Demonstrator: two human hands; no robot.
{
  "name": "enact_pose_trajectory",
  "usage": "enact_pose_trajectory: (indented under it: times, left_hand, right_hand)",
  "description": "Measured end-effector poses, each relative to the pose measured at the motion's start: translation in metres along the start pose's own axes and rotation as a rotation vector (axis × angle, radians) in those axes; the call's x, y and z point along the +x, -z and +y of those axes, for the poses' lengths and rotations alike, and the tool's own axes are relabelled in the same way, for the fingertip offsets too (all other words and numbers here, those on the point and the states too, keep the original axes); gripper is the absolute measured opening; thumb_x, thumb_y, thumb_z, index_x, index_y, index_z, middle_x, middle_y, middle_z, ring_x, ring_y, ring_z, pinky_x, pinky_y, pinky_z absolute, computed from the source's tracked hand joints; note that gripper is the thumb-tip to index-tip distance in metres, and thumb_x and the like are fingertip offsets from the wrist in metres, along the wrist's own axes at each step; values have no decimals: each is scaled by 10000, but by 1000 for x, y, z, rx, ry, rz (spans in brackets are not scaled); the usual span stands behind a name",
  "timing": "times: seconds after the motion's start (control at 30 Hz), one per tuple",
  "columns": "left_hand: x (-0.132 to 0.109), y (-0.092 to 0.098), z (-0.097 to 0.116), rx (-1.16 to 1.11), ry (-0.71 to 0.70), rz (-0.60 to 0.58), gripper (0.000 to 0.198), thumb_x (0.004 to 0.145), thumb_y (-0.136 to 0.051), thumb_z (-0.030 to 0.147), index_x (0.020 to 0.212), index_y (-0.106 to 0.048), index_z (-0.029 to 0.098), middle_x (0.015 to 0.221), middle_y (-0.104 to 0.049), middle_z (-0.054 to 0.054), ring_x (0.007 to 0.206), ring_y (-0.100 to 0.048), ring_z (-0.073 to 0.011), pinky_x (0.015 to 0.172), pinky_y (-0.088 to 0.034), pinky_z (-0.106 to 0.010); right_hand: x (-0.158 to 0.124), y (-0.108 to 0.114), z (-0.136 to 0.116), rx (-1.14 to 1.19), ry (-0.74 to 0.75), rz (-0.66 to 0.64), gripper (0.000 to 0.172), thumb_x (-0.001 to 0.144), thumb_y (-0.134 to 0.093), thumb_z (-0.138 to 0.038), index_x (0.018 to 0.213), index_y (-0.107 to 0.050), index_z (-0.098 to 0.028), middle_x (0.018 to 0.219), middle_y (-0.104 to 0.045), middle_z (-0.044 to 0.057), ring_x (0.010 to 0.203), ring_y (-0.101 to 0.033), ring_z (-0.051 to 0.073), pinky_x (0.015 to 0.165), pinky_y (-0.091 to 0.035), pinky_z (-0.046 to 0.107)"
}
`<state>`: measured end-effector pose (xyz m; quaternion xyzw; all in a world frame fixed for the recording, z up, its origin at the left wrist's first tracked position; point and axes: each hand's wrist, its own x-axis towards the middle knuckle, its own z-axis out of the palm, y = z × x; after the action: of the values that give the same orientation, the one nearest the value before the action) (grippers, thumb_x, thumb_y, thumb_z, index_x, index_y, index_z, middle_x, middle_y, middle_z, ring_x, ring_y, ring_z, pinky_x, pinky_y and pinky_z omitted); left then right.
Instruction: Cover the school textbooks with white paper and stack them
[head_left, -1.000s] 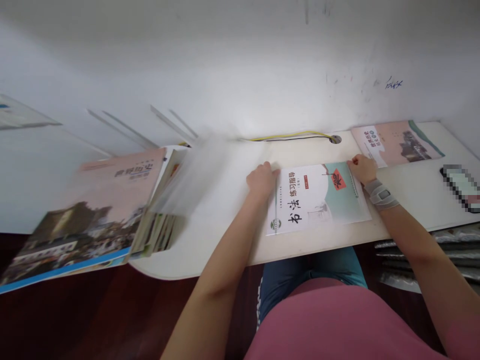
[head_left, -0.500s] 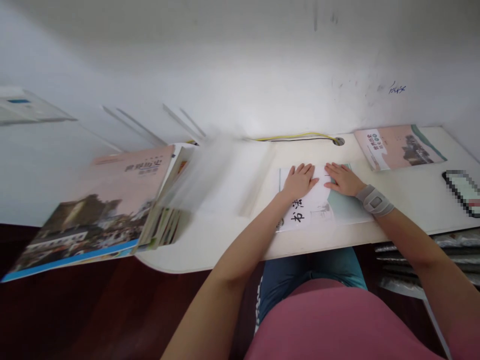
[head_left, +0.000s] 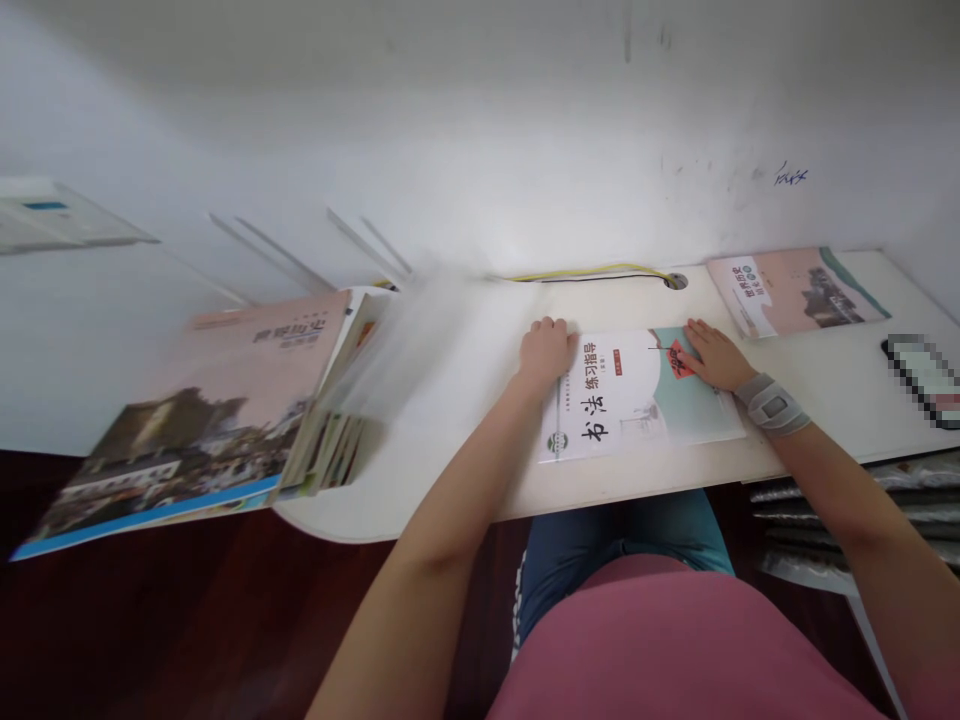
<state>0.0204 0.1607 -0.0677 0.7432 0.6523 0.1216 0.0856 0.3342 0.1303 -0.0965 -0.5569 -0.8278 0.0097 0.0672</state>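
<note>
A calligraphy workbook [head_left: 637, 390] with a white and green cover and a red diamond picture lies flat on the white desk in front of me. At its upper left corner is my left hand [head_left: 548, 347], fingers curled and thumb against the book's edge; the fingertips are hidden. My right hand [head_left: 716, 357], with a grey band on its wrist, rests on the upper right part of the cover with its fingers stretched out.
To the left stands a pile of books topped by a pink history textbook [head_left: 202, 400]. Beside it lie blurred, see-through sheets [head_left: 457, 350]. Another history book [head_left: 799, 290] and a pixelated phone [head_left: 926, 375] are on the right. A yellow cable [head_left: 592, 270] runs along the wall.
My hands have moved apart: the left to the book's upper left corner, the right outward to the right. More of the cover shows, and the workbook has shifted slightly left.
</note>
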Motion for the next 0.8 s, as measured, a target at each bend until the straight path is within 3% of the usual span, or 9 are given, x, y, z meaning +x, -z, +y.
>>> enact_pose_trajectory:
  times: [0.2,0.3,0.47,0.53,0.6,0.67,0.8]
  left_hand:
    - [23,8,0,-175,105,-30,357,855,-483,459,814,-641,142,980,-642,-181,1014,-563,-334,899,-406,-439]
    - [19,16,-3,-332,182,-27,313,844,-498,439,815,-629,157,911,-667,-137,929,-602,-283,853,-440,-400]
    - [-30,27,-15,-632,287,-72,358,837,-488,461,956,-610,146,910,-683,-107,841,-646,-220,683,-513,-321]
    - [-59,28,-20,-757,303,-187,338,825,-504,449,889,-615,136,770,-680,-90,733,-657,-209,621,-524,-311]
    - [-86,24,-22,-1041,390,-374,262,763,-598,411,839,-596,160,708,-671,-56,664,-650,-191,597,-530,-300]
    - [-105,19,-20,-1226,459,-354,224,716,-651,365,825,-565,189,687,-669,-26,628,-647,-180,558,-530,-284]
    - [-117,10,-13,-1406,483,-152,249,671,-690,305,842,-542,199,728,-691,-19,674,-678,-196,547,-548,-282]
  right_hand:
    - [-1,-2,-2,-10,-13,16,677,937,-225,-509,1403,-374,-42,1501,-328,181,1392,-287,298,1114,-271,441]
    - [0,-3,-2,-11,-14,11,665,938,-233,-498,1409,-367,-47,1508,-317,175,1400,-270,287,1120,-260,436]
    - [-1,-1,-4,5,-32,12,649,936,-238,-485,1415,-362,-64,1509,-319,166,1400,-273,282,1116,-263,444]
    - [-1,-1,-5,11,-27,9,643,936,-237,-476,1418,-357,-67,1509,-316,169,1400,-272,285,1112,-265,455]
    - [0,-1,-7,16,-18,1,634,935,-246,-469,1419,-357,-74,1511,-313,168,1400,-272,284,1108,-270,462]
    - [2,-1,-8,32,-6,-6,624,931,-271,-468,1411,-372,-82,1511,-317,162,1398,-277,285,1108,-274,463]
    - [-3,16,-4,139,-14,27,611,907,-354,-465,1386,-405,-90,1490,-349,174,1382,-307,297,1109,-296,474]
